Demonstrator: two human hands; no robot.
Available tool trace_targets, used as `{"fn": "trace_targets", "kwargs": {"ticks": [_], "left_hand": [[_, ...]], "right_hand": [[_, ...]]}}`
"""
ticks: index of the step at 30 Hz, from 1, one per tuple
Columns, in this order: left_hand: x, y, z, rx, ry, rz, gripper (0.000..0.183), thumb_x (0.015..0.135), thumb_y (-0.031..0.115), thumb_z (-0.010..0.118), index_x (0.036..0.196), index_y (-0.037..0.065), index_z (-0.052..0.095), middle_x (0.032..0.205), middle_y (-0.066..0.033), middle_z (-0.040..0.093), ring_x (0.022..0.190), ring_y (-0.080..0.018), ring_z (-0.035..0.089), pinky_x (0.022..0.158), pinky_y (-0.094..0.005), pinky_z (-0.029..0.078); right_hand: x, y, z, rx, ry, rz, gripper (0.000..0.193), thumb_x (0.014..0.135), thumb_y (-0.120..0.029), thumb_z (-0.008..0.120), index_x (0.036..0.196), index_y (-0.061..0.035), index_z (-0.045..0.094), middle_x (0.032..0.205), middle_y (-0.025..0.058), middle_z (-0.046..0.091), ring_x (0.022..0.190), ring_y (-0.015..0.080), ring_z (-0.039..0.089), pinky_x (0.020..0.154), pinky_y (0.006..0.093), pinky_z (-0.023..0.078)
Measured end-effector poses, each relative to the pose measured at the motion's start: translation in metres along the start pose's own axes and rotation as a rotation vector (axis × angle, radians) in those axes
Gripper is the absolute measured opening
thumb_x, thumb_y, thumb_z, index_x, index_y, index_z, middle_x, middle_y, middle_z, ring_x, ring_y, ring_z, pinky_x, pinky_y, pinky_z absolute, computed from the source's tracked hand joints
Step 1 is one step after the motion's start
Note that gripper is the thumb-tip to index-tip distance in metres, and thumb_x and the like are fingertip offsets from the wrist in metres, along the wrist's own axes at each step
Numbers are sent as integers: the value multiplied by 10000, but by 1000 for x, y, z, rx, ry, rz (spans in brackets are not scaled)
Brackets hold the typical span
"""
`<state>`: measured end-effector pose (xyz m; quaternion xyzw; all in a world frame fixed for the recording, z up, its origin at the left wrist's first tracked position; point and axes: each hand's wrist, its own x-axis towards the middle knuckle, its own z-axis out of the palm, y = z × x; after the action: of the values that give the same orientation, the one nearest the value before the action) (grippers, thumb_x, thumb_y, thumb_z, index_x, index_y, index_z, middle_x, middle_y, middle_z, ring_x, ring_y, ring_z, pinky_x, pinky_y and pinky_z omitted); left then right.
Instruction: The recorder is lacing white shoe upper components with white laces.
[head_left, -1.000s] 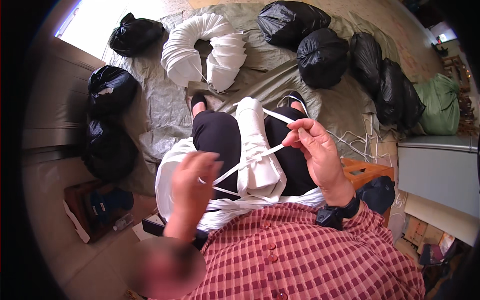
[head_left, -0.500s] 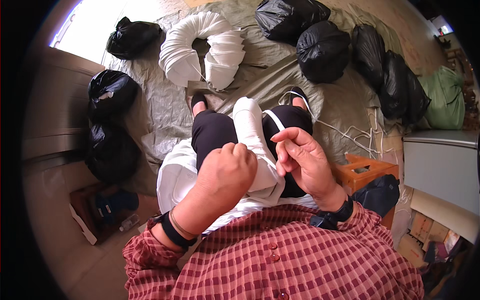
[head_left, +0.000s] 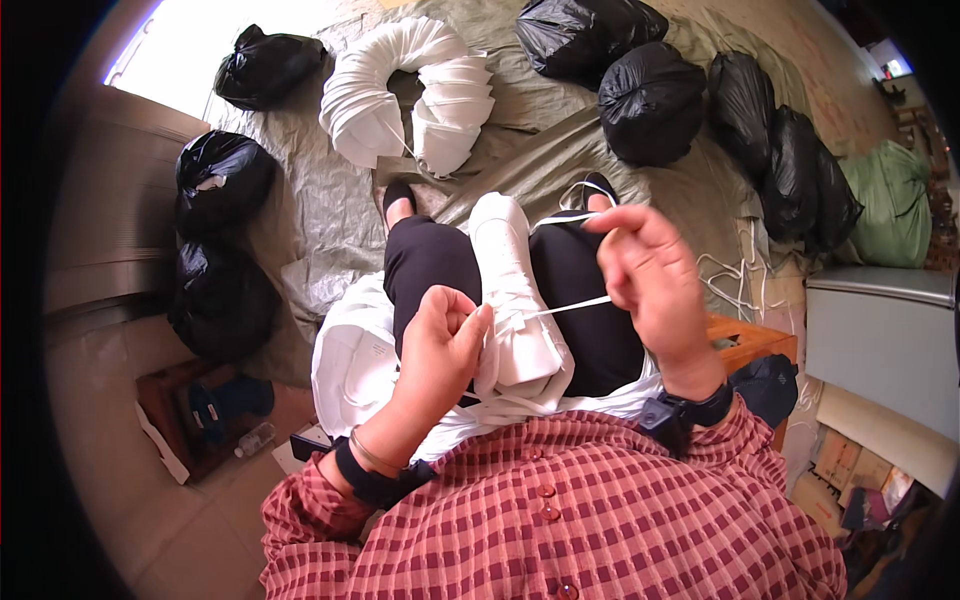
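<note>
Across my lap lies a white shoe upper [head_left: 506,262], toe pointing away from me, with a white shoelace [head_left: 572,306] crossing its middle. My left hand [head_left: 447,335] is closed in a pinch at the upper's left edge, beside the lacing; whether a bit of lace is also in it I cannot tell. To the right of the upper, my right hand [head_left: 650,275] is raised and closed on the lace, one strand drawn taut from the upper. Another strand loops near its index fingertip. More white shoe uppers [head_left: 352,365] rest against my left thigh.
Beyond my feet, a ring-shaped bundle of white uppers [head_left: 360,90] lies on a grey-green tarp [head_left: 560,150]. Black plastic bags [head_left: 652,100] stand around it. At right are loose white laces [head_left: 735,280], an orange wooden stool [head_left: 760,338] and a grey cabinet [head_left: 880,325].
My right hand has moved up and right, drawing the lace out. My left hand has shifted left and turned, uncovering the upper's lacing.
</note>
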<state>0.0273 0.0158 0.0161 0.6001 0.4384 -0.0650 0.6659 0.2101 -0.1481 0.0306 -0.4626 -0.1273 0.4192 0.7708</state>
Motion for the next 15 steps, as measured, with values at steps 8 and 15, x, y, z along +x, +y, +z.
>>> {"fn": "trace_targets", "kwargs": {"ticks": [8, 15], "left_hand": [[-23, -27, -2, 637, 111, 908, 540, 823, 147, 795, 1331, 64, 632, 1078, -150, 575, 981, -331, 593, 856, -431, 504], [-23, -28, -3, 883, 61, 995, 601, 833, 244, 792, 1384, 91, 608, 1067, -123, 545, 985, -305, 578, 864, -425, 491]], "right_hand": [[-2, 19, 28, -1401, -376, -417, 164, 868, -76, 720, 1012, -38, 651, 890, 130, 610, 812, 312, 660, 704, 396, 537], [13, 14, 35, -1698, -529, -497, 207, 849, -130, 720, 975, -45, 580, 923, 94, 585, 853, 279, 648, 690, 402, 539]]}}
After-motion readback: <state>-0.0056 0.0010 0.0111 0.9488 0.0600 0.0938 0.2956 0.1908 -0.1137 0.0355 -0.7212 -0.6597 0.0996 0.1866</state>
